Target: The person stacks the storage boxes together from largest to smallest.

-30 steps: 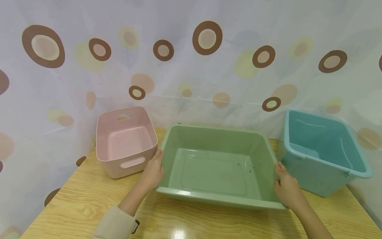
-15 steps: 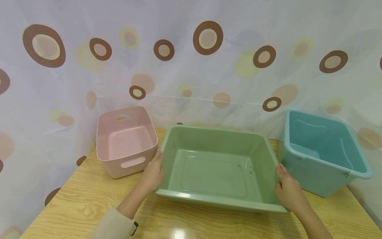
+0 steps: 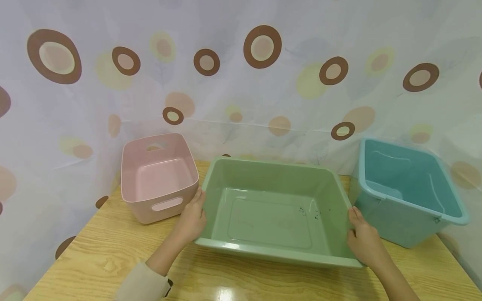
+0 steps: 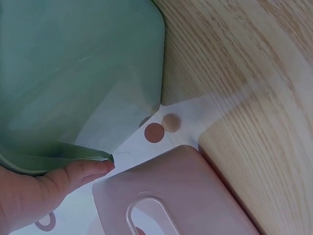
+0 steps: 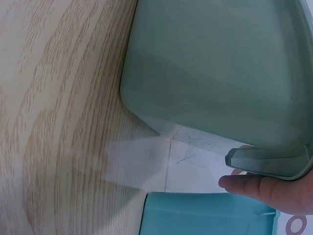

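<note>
A wide, empty green plastic basin (image 3: pixel 269 217) lies in the middle of the head view, over the wooden table. My left hand (image 3: pixel 191 219) grips the rim at its left end. At the right end, my right hand (image 3: pixel 366 240) holds the opposite rim. In the left wrist view, fingers (image 4: pixel 80 174) lie along the outside of the rim, close to a pink basket (image 4: pixel 161 193). The right wrist view shows a finger (image 5: pixel 254 188) under the basin's turned-down rim, above the edge of a teal bin (image 5: pixel 205 213).
The pink basket (image 3: pixel 162 179), with cut-out handles, stands left of the basin. To the right stands the deeper teal bin (image 3: pixel 403 196). A pale curtain (image 3: pixel 233 83) with round patterns hangs behind the wooden table (image 3: pixel 94 263).
The basin's right end has shifted very slightly toward me, with the right hand on it. Both hands keep their hold; the pink basket and teal bin stay put.
</note>
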A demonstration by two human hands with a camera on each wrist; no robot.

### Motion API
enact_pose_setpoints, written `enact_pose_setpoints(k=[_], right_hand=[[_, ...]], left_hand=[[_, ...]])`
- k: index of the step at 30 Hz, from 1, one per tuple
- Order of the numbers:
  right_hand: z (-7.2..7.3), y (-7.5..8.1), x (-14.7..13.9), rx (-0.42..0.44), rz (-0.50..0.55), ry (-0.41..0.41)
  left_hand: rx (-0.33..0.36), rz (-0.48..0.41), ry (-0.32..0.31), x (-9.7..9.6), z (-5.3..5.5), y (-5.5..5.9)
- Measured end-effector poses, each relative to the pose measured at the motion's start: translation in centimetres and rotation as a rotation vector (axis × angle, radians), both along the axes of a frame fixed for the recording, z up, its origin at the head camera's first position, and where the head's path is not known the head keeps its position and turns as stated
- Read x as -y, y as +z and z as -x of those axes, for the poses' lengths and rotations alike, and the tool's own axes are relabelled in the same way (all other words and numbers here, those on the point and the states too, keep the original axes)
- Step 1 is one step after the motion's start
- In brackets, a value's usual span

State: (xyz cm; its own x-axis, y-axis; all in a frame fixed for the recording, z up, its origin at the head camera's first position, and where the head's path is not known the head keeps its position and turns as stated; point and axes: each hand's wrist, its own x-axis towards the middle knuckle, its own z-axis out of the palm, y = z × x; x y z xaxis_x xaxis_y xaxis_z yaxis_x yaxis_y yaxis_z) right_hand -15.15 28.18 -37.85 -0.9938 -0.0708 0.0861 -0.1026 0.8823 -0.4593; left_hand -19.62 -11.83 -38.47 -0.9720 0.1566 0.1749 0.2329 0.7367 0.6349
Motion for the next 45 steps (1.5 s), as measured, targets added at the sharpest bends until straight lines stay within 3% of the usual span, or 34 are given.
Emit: enact_pose_setpoints(k=[8, 21, 24, 30, 37, 45], right_hand=[[0.0, -0.2, 0.1, -0.045, 0.004, -0.029], [-0.4, -0.3, 0.9, -0.32, -0.128, -0.124], [-0.3, -0.2, 0.9, -0.326, -0.166, -0.114], [-0.2, 0.4, 1.3, -0.257, -0.185, -0.102], [-0.4, 0.9, 3.0, -0.248, -0.192, -0.072], [-0.5, 1.7, 5.7, -0.242, -0.063, -0.039]], left_hand=[[0.009, 0.017, 0.003, 0.0, -0.1, 0.1], [-0.035, 0.04, -0.022, 0.6, 0.3, 0.5], [-0.037, 0.035, -0.041, 1.0, 0.4, 0.6], [-0.039, 0.042, -0.074, 1.7, 0.4, 1.0], [-0.174, 0.062, -0.106, 2.9, 0.3, 0.9], [-0.356, 0.052, -0.119, 4.3, 0.0, 1.0]])
